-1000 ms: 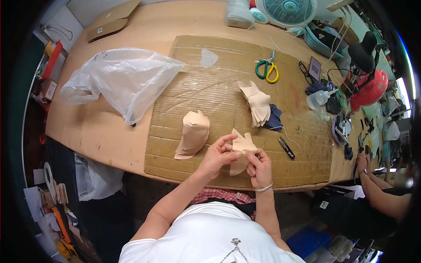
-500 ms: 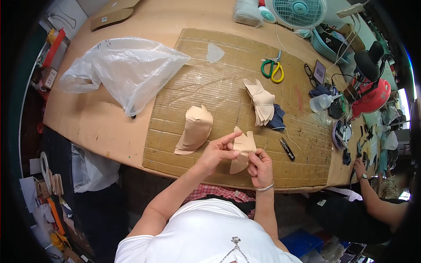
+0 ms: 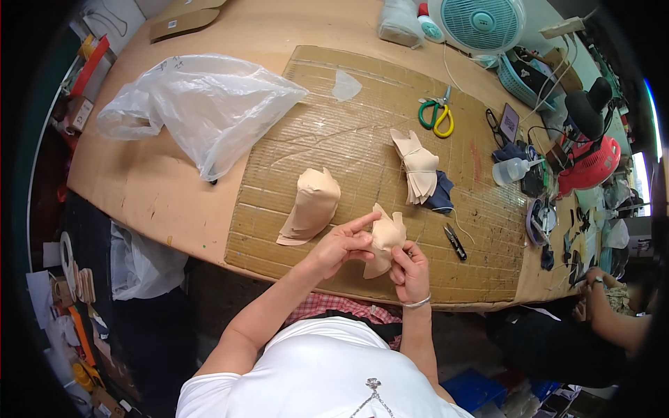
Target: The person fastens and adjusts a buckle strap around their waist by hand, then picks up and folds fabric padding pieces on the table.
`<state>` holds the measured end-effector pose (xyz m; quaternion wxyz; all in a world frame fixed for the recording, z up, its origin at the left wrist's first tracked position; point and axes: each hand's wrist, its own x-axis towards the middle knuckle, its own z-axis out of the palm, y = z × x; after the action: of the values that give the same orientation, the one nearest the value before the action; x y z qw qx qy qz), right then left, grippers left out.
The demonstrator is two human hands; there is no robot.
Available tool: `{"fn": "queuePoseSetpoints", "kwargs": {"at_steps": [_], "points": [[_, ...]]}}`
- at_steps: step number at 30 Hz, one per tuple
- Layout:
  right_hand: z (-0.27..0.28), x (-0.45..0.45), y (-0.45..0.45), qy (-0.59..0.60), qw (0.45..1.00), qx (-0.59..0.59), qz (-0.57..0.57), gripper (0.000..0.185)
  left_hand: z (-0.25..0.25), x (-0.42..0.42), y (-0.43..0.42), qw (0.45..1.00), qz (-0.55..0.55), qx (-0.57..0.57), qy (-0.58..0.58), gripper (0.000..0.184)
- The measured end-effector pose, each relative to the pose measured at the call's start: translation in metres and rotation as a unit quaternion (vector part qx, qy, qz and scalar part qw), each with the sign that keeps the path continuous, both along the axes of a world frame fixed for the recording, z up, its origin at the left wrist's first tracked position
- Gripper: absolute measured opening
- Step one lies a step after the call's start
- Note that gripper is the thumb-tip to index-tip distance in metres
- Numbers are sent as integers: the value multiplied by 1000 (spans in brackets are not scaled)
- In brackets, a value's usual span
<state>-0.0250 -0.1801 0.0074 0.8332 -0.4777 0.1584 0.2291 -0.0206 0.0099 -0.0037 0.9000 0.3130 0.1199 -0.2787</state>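
Observation:
Between my two hands is a thin beige cut piece [image 3: 389, 237], leather or fabric, with notched edges and a bulge in its middle. My left hand [image 3: 345, 245] pinches its left side, the index finger stretched along the top. The thumb and fingers of my right hand [image 3: 410, 270] close on its lower right edge. To the left stands a curved stack of beige pieces [image 3: 311, 202]. Beyond my hands lies a bundle of similar pieces [image 3: 418, 167] tied with string, partly over a dark blue cloth [image 3: 440, 194].
A cardboard sheet [image 3: 279, 160] covers part of the table. On it are scissors [image 3: 437, 117], a black cutter [image 3: 455, 241] and a squeeze bottle [image 3: 511, 171]. A plastic bag [image 3: 202, 104] lies left; a fan [image 3: 482, 24] stands behind. Another person's arm [image 3: 613, 313] is at right.
The beige piece in my hands now bulges more in its middle, and my fingers have shifted slightly on it. At the right, the other person's arm has moved nearer the table edge.

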Motion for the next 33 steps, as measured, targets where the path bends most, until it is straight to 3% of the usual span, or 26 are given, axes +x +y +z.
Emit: {"fn": "queuePoseSetpoints", "kwargs": {"at_steps": [7, 9, 16, 20, 25, 28, 33], "points": [[4, 3, -2, 18, 1000, -21, -1, 6, 13, -1, 3, 1000, 5, -6, 7, 58], [4, 3, -2, 19, 1000, -25, -2, 5, 9, -3, 2, 995, -12, 72, -68, 58], [11, -1, 3, 5, 999, 14, 53, 15, 6, -9, -9, 987, 35, 128, -94, 52], [13, -1, 6, 15, 997, -24, 68, 25, 3, -13, -11, 985, 33, 152, -81, 48], [13, -3, 8, -1, 996, -62, 64, 30, 3, -17, -14, 949, 6, 276, -149, 47], [16, -1, 8, 25, 997, -66, 45, 32, 8, -12, -11, 975, 6, 192, -111, 50], [16, -1, 6, 13, 996, -64, 61, 36, 5, -11, -9, 980, -5, 176, -95, 54]]}}
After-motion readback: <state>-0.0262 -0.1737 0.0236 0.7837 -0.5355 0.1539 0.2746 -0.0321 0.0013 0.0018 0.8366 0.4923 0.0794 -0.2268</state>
